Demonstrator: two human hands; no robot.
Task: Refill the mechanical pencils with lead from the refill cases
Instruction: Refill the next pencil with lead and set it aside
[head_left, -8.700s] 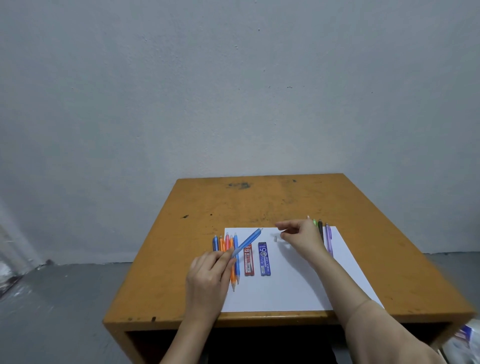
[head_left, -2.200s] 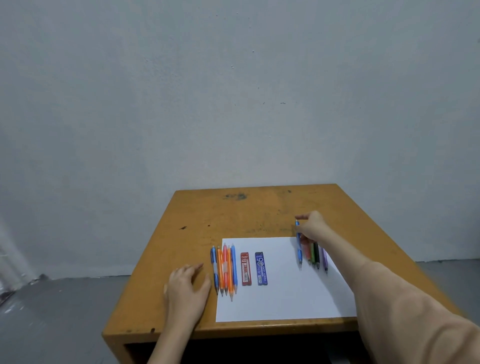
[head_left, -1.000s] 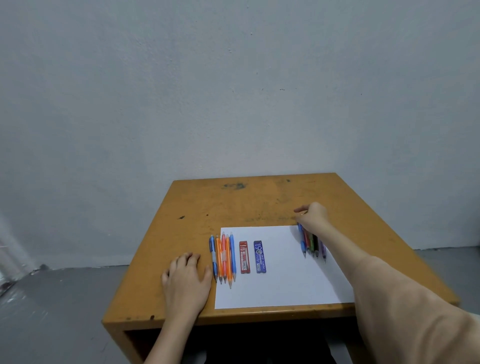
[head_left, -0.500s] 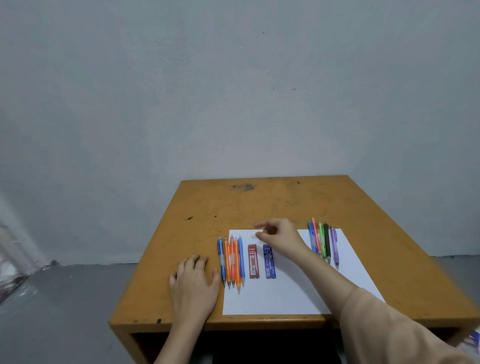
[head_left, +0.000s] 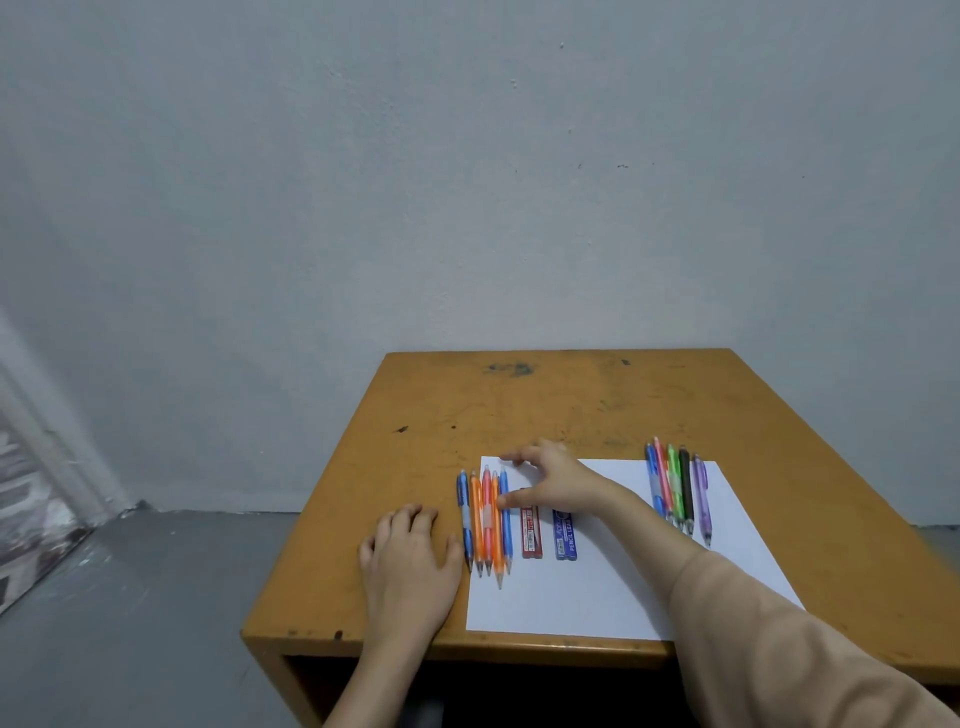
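A white paper sheet (head_left: 613, 587) lies on the wooden desk (head_left: 561, 400). At its left edge lies a row of several blue and orange mechanical pencils (head_left: 485, 519). Beside them lie a red lead refill case (head_left: 531, 535) and a blue lead refill case (head_left: 565, 535). Another row of several pencils (head_left: 675, 486) lies at the sheet's right side. My right hand (head_left: 556, 478) hovers over the left row and the cases with fingers spread, its thumb tip at the rightmost blue pencil. It holds nothing. My left hand (head_left: 410, 558) rests flat on the desk beside the left row.
The desk stands against a plain grey wall (head_left: 467, 182). Grey floor (head_left: 104, 623) lies to the left. The desk's front edge (head_left: 467, 644) runs just below the sheet.
My right hand left the right pencil row and moved left across the sheet to the left row. The blue pencil it set down lies with the right row. My left hand stays flat.
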